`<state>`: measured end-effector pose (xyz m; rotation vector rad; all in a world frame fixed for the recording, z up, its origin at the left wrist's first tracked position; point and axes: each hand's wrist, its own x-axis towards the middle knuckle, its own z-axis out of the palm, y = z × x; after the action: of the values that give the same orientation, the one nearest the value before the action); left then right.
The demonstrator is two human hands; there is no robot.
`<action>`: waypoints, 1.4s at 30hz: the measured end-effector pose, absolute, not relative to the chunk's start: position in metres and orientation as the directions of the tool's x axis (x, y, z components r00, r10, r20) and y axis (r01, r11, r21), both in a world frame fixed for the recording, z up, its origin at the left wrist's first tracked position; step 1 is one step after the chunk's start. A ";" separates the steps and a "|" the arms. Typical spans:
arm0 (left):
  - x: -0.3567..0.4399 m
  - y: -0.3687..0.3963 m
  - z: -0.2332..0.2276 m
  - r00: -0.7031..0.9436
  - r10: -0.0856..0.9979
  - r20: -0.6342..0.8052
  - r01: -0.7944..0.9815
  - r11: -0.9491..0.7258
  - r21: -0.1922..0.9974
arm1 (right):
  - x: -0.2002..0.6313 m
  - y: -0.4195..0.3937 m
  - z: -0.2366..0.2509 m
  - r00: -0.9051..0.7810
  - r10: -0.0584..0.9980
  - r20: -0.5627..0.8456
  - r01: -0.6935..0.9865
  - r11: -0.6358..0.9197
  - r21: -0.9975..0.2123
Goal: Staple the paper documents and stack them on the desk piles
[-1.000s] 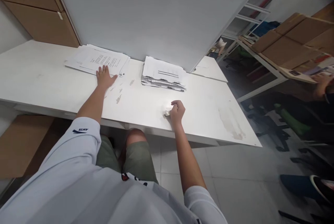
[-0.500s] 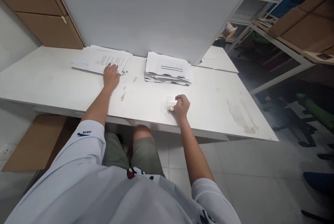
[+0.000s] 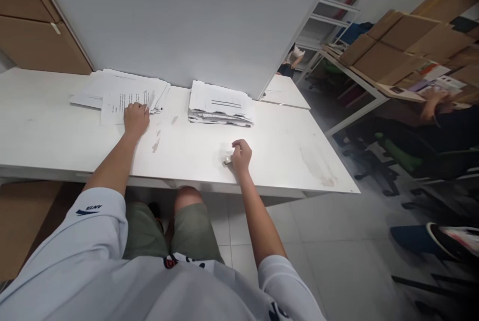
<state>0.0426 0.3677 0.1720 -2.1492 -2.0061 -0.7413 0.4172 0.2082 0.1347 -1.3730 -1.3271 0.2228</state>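
Note:
My left hand is closed at the right edge of a printed paper sheet. That sheet sticks out toward me from the left stack of papers, slightly askew. My right hand is closed around a small pale, shiny object low over the front part of the white table; it looks like a small stapler, but most of it is hidden by the fingers. Between and beyond my hands lies a thicker stack of papers, with dark marks along its front edge.
A grey panel rises behind the white table. Cardboard boxes stand at the far left. To the right are another table with boxes, office chairs and another person's hand.
My left hand has drawn the top printed sheet toward me, partly off the left stack. My right hand keeps its hold on the small object. The view has swung to the right.

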 end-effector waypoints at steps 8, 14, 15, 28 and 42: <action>0.064 0.321 0.173 0.296 0.844 0.448 0.888 -0.416 0.198 | 0.416 0.210 0.135 0.352 0.783 0.513 0.548 0.272 -0.791; 0.173 0.219 0.156 0.561 0.808 0.178 0.798 -0.586 0.144 | 0.415 0.209 0.136 0.374 0.785 0.494 0.570 0.226 -0.790; 0.194 0.203 0.154 0.585 0.798 0.148 0.786 -0.602 0.140 | 0.415 0.209 0.137 0.396 0.777 0.490 0.585 0.198 -0.787; 0.276 0.151 0.140 0.586 0.797 0.145 0.782 -0.603 0.158 | 0.421 0.205 0.139 0.622 0.680 0.387 0.611 -0.113 -0.783; 0.262 0.137 0.132 0.635 0.716 0.288 0.695 -0.693 0.190 | 0.421 0.206 0.136 0.418 0.798 0.435 0.756 -0.039 -0.654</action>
<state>0.2619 0.1372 0.1324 -2.8959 -1.2512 -0.5531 0.4212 0.2062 0.1355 -1.7926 -1.3416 0.0602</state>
